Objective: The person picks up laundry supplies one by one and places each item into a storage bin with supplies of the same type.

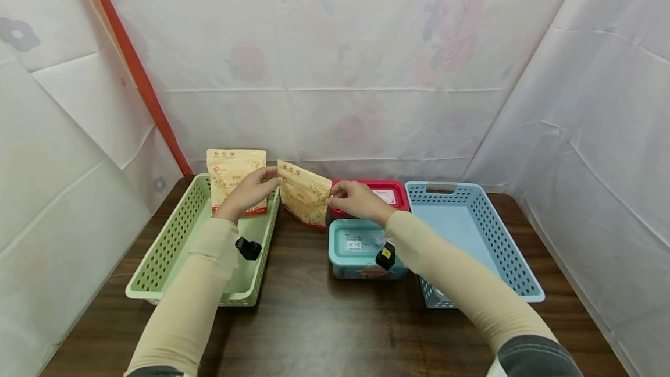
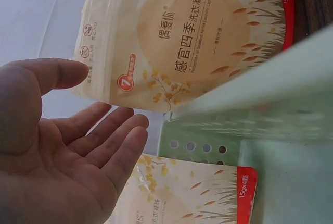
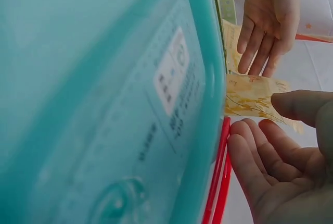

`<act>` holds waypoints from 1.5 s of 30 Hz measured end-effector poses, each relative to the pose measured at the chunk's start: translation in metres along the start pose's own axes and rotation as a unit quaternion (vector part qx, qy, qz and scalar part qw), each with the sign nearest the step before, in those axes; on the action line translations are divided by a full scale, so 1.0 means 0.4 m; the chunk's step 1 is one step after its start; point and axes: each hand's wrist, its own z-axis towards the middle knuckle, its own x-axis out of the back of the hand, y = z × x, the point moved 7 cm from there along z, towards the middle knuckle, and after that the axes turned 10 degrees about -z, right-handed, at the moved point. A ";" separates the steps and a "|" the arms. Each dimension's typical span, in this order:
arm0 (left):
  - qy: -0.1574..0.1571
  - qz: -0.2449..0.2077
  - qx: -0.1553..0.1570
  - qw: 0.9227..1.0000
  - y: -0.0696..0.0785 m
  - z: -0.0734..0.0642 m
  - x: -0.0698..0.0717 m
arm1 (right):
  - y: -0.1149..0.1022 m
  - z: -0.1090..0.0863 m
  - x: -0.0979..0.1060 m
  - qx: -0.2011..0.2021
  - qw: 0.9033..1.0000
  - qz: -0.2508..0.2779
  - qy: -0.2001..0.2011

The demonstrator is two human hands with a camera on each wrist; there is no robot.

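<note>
A yellow laundry-capsule pouch with a red bottom edge stands tilted on the table, right of the green basket. At its upper left corner is my left hand, thumb over the top edge and fingers loosely extended beside the pouch. My right hand is at the pouch's right edge; its thumb and fingers stand apart, and contact is unclear. A second matching pouch leans upright at the back of the green basket, partly behind my left hand.
Right of the pouch sits a red-lidded box, with a teal-lidded box in front of it. A blue basket stands to their right under my right forearm. White patterned cloth hangs behind the dark wooden table.
</note>
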 end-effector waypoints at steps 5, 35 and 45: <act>-0.007 -0.010 0.008 1.000 -0.004 0.001 0.005 | -0.002 0.009 0.002 -0.003 1.000 -0.022 -0.012; 0.020 0.013 0.051 0.998 -0.022 -0.019 0.029 | 0.009 0.009 -0.008 -0.008 0.999 0.015 -0.029; 0.020 0.005 0.053 0.998 -0.026 -0.018 0.029 | 0.012 0.009 -0.012 -0.001 0.999 0.027 -0.038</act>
